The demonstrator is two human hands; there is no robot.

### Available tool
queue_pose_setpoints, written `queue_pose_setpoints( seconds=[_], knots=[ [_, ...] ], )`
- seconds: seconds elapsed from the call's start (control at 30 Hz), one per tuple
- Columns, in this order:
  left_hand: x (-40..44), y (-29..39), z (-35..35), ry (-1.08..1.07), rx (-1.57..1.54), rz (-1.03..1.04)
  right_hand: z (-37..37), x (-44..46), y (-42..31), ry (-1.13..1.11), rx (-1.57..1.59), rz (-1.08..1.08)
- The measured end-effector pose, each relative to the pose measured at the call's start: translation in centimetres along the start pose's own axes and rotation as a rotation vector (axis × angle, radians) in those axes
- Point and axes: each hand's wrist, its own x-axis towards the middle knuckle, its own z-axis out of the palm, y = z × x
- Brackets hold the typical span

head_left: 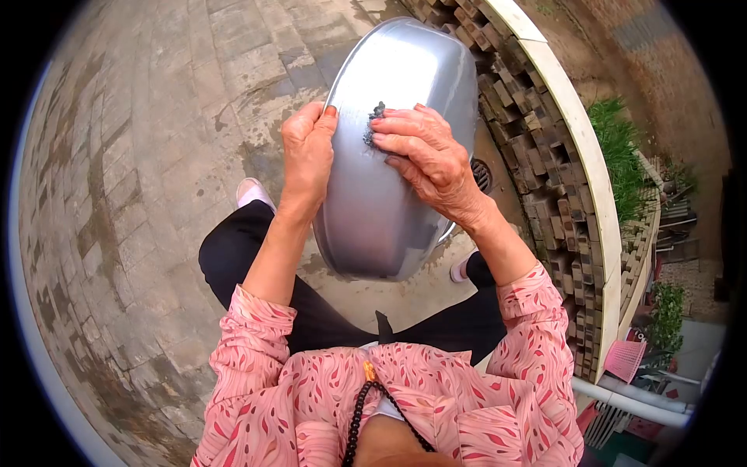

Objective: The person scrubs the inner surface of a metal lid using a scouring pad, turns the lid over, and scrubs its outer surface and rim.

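A large silvery metal pot (393,222) is held up on its side above the paving between my knees, its smooth outer surface facing me. My left hand (307,152) grips its left rim, thumb on the outside and the other fingers mostly hidden behind the edge. My right hand (426,152) presses a dark grey scouring pad (374,124), which looks like steel wool, against the middle of the pot's outer wall. Only the pad's left edge shows past my fingertips. A thin metal handle (445,233) sticks out at the pot's lower right.
Stone paving (156,156) with wet patches stretches to the left. On the right runs a rough brick bank (537,156) topped by a pale ledge (580,132). A round drain grate (482,177) lies beside the pot. Green plants (616,159) and a pink basket (624,359) are beyond the ledge.
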Motion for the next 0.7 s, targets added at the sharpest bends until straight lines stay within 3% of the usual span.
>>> queue_pose_setpoints(
  seconds=[0.07,0.2,0.33,0.4,0.53,0.6,0.7],
  knots=[
    [-0.5,0.1,-0.1,0.000,-0.023,-0.013,-0.1,0.5,1.2,0.087,-0.003,0.036],
    [-0.6,0.0,-0.4,0.034,-0.042,-0.020,-1.2,2.7,5.4,0.361,-0.027,0.427],
    [-0.1,-0.8,-1.2,0.070,-0.022,-0.004,1.2,0.8,3.1,0.367,0.136,0.415],
    [0.2,-1.5,-2.2,0.060,0.052,0.029,2.3,0.1,2.2,0.302,0.077,0.210],
    [-0.7,-1.0,-1.6,0.081,0.091,0.049,0.3,3.5,7.5,0.320,0.191,0.521],
    [-0.3,-1.1,-1.9,0.078,0.122,0.057,1.4,2.7,5.8,0.316,0.040,0.264],
    [-0.2,-2.1,-2.9,0.057,0.131,0.049,2.8,-0.5,0.6,0.219,0.100,0.123]
  ],
)
